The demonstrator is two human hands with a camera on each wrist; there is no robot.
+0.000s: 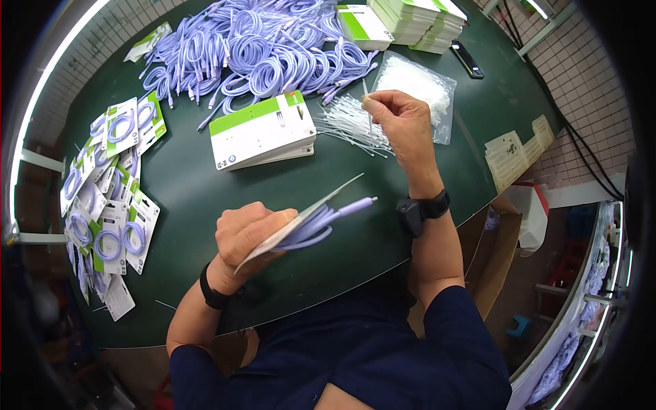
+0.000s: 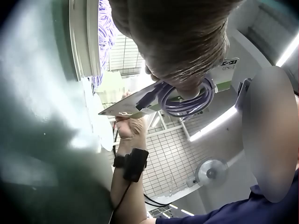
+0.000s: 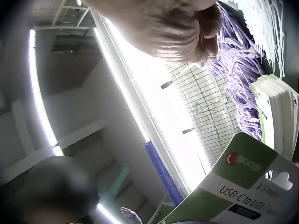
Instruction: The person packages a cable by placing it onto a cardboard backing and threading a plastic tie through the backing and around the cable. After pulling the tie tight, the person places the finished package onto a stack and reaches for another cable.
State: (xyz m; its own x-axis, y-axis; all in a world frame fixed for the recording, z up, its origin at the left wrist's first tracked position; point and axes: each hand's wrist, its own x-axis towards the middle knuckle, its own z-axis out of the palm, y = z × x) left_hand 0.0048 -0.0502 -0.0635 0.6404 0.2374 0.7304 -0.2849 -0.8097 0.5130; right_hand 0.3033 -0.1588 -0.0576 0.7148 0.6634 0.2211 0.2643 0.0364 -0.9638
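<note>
My left hand [image 1: 249, 232] grips a packaging card together with a coiled lilac USB cable [image 1: 313, 229]. The card is tilted nearly edge-on in the head view, and one cable end points right past it. In the left wrist view the thumb presses on the cable coil [image 2: 187, 109] against the card [image 2: 126, 105]. The right wrist view shows the card's green and white printed face [image 3: 233, 186]. My right hand [image 1: 406, 133] pinches a thin white cable tie [image 1: 365, 89] between thumb and forefinger, above a loose pile of white cable ties [image 1: 352, 123].
A stack of cards [image 1: 263, 133] lies mid-table. Behind it spreads a heap of coiled lilac cables [image 1: 266, 55]. Carded cables [image 1: 109, 205] pile up at left. At the back right are more card stacks [image 1: 417, 20], a bag of ties [image 1: 417, 82] and a phone [image 1: 467, 59].
</note>
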